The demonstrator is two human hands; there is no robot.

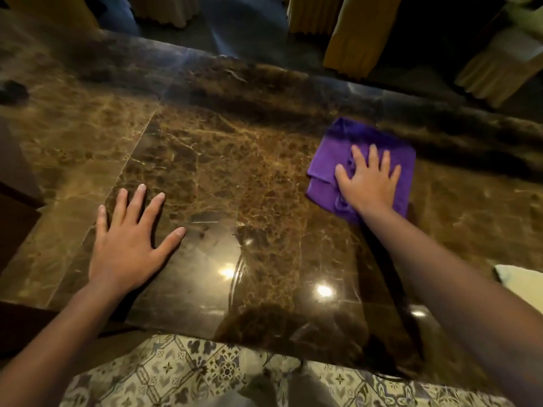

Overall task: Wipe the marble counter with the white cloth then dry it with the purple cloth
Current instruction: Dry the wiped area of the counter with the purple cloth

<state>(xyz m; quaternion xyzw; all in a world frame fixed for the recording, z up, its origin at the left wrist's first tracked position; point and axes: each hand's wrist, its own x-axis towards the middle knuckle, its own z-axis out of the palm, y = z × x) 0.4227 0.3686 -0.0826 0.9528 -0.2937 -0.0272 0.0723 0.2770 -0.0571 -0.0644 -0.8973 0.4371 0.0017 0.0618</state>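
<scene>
At the bottom of the frame a patterned tile floor [188, 374] shows below the counter [223, 177] edge. In the lower left, the left hand [126, 245] lies flat on the bare brown marble, fingers spread, holding nothing. At the right edge a pale corner of the white cloth [520, 282] rests on the counter. Farther up, right of centre, the right hand [368, 183] presses open-palmed on the folded purple cloth [332, 154], fingers splayed. Beyond, draped yellow fabric [349, 39] hangs at the top.
</scene>
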